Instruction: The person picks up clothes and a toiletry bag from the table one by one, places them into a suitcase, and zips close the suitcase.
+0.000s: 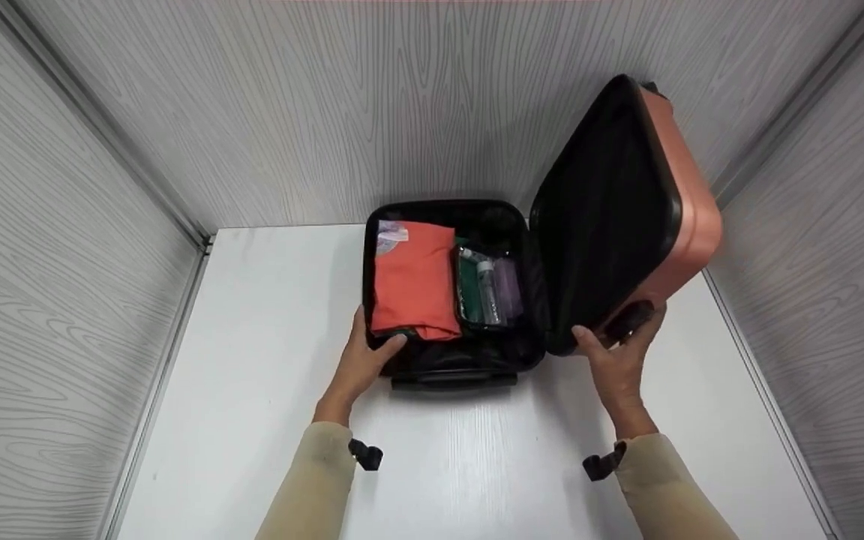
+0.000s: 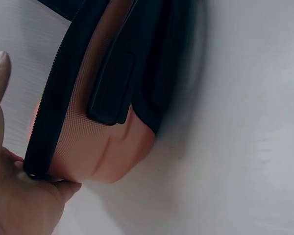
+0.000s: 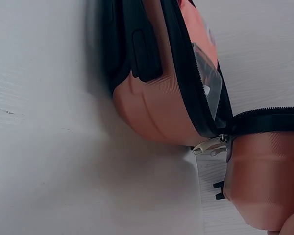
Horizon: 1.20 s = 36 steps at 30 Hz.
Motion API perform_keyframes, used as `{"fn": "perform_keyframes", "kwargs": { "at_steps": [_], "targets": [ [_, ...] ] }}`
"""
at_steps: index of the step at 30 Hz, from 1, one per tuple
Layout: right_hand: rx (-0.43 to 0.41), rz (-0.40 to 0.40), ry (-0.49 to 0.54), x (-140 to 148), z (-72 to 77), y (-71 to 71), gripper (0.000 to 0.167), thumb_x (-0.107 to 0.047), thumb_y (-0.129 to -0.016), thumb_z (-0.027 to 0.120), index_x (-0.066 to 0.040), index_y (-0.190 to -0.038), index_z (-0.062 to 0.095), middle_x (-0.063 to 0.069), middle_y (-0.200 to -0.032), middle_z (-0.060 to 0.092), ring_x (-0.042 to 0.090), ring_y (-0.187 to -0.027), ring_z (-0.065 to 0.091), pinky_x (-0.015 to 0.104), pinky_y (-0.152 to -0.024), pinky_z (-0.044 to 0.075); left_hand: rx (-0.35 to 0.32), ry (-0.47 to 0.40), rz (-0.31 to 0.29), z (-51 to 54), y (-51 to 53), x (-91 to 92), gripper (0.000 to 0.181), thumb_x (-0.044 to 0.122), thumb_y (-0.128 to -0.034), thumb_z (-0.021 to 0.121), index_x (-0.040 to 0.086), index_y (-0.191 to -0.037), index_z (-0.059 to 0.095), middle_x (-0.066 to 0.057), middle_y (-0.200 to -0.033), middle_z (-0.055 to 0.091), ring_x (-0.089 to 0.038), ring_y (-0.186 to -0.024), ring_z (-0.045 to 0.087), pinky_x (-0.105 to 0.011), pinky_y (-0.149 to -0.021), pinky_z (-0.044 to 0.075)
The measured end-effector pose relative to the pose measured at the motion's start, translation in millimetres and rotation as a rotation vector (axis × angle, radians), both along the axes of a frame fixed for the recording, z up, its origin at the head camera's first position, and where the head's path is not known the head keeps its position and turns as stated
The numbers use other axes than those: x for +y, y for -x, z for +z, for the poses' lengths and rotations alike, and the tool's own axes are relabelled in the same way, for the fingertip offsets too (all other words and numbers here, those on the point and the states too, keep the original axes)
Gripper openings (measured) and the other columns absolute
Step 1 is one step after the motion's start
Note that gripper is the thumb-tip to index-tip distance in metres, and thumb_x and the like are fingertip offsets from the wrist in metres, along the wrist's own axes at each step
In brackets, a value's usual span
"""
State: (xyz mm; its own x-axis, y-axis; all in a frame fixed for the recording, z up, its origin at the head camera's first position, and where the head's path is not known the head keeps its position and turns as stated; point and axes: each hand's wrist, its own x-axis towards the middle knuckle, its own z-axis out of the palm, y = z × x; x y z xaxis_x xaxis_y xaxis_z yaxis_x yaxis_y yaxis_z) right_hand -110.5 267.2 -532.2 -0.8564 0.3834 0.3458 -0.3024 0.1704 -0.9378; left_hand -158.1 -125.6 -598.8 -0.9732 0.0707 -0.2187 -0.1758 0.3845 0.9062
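Tilted lid (image 1: 616,217), frame right, is gripped by its lower edge by right hand (image 1: 618,366), base (image 1: 488,351), centre, by left hand (image 1: 359,365); lid could be dropped if one-handed grip slips.

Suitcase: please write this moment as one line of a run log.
suitcase: open | left hand: grips base rim | right hand: holds tilted lid | in base: folded orange-red garment, clear pouch with bottle

The suitcase shell (image 1: 691,180) is coral, its lining (image 1: 601,217) black, the cloth (image 1: 417,285) red-orange, the walls (image 1: 289,112) grey wood-grained.
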Motion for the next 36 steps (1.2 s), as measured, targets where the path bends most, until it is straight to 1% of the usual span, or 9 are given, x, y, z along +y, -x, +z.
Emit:
{"fn": "perform_keyframes", "kwargs": {
  "at_steps": [4,9,12,15,19,24,29,33,36],
  "targets": [
    [0.024,0.040,-0.058,-6,2.1,-0.3,0.128,-0.002,-0.077,0.088,-0.018,-0.169,-0.001,0.000,-0.170,0.020,0.018,-0.154,0.029,0.025,-0.122,0.027,-0.010,-0.038,0.021,-2.4,2.0,0.1,0.108,0.051,-0.0975,0.072,0.024,-0.171,-0.003,-0.004,-0.179,0.002,-0.030,-0.165,0.005,-0.057,-0.130,0.015],
    [0.094,0.092,-0.107,-8,-7.1,7.5,0.141,0.006,-0.069,0.092,-0.010,-0.168,-0.007,0.006,-0.173,0.014,0.023,-0.157,0.025,0.027,-0.124,0.027,-0.019,-0.055,-0.009,-1.5,1.6,-3.9,0.112,0.062,-0.0961,0.069,0.022,-0.171,-0.003,-0.005,-0.179,-0.001,-0.030,-0.165,0.002,-0.057,-0.131,0.012],
    [0.105,0.083,-0.200,-7,-19.7,11.8,0.147,0.007,-0.063,0.096,-0.004,-0.167,-0.008,0.014,-0.174,0.011,0.028,-0.158,0.024,0.029,-0.124,0.026,-0.036,-0.057,-0.032,0.0,-0.7,-8.4,0.120,0.064,-0.0908,0.074,0.023,-0.171,-0.006,-0.004,-0.179,-0.003,-0.029,-0.165,0.001,-0.057,-0.131,0.012],
    [0.076,0.040,-0.329,-7,-29.0,12.5,0.150,-0.002,-0.061,0.102,-0.001,-0.165,-0.006,0.018,-0.172,0.013,0.028,-0.157,0.025,0.028,-0.124,0.025,-0.049,-0.038,-0.046,-0.5,-3.3,-13.3,0.122,0.060,-0.0897,0.078,0.024,-0.171,-0.006,-0.003,-0.179,-0.002,-0.030,-0.165,0.003,-0.058,-0.130,0.014],
    [0.092,0.027,-0.405,-10,-31.8,13.5,0.145,-0.014,-0.063,0.104,-0.002,-0.165,0.003,0.020,-0.167,0.023,0.029,-0.151,0.032,0.031,-0.123,0.028,-0.049,-0.037,-0.028,-1.6,-4.4,-15.8,0.100,0.059,-0.1002,0.064,0.027,-0.172,0.001,-0.004,-0.179,0.005,-0.032,-0.165,0.008,-0.057,-0.130,0.015],
    [0.206,0.037,-0.522,-17,-30.0,18.9,0.136,-0.028,-0.065,0.102,0.001,-0.163,0.012,0.018,-0.167,0.028,0.031,-0.147,0.036,0.039,-0.121,0.031,-0.039,-0.100,0.020,-0.9,-1.8,-16.6,0.079,0.053,-0.1090,0.051,0.026,-0.172,0.012,-0.009,-0.177,0.014,-0.033,-0.163,0.015,-0.054,-0.130,0.018],
    [0.308,0.010,-0.658,-24,-27.9,25.0,0.126,-0.036,-0.068,0.096,0.001,-0.162,0.020,0.022,-0.165,0.031,0.038,-0.146,0.037,0.049,-0.120,0.031,-0.026,-0.143,0.040,-2.3,1.3,-16.7,0.072,0.057,-0.1110,0.040,0.022,-0.171,0.020,-0.010,-0.176,0.021,-0.033,-0.163,0.017,-0.055,-0.130,0.018],
    [0.373,-0.012,-0.714,-28,-28.6,26.3,0.121,-0.036,-0.068,0.094,0.001,-0.160,0.025,0.026,-0.161,0.035,0.043,-0.144,0.039,0.054,-0.118,0.032,-0.003,-0.146,0.033,-1.6,3.2,-17.2,0.072,0.060,-0.1119,0.028,0.016,-0.169,0.024,-0.008,-0.176,0.023,-0.029,-0.164,0.014,-0.050,-0.132,0.014],
    [0.396,-0.012,-0.748,-31,-29.5,27.4,0.119,-0.035,-0.068,0.094,0.001,-0.159,0.026,0.027,-0.161,0.035,0.043,-0.146,0.038,0.057,-0.119,0.031,0.004,-0.192,0.036,0.7,4.5,-17.2,0.072,0.058,-0.1130,0.024,0.012,-0.168,0.026,-0.009,-0.175,0.025,-0.030,-0.164,0.017,-0.050,-0.131,0.018]
  ]
}}
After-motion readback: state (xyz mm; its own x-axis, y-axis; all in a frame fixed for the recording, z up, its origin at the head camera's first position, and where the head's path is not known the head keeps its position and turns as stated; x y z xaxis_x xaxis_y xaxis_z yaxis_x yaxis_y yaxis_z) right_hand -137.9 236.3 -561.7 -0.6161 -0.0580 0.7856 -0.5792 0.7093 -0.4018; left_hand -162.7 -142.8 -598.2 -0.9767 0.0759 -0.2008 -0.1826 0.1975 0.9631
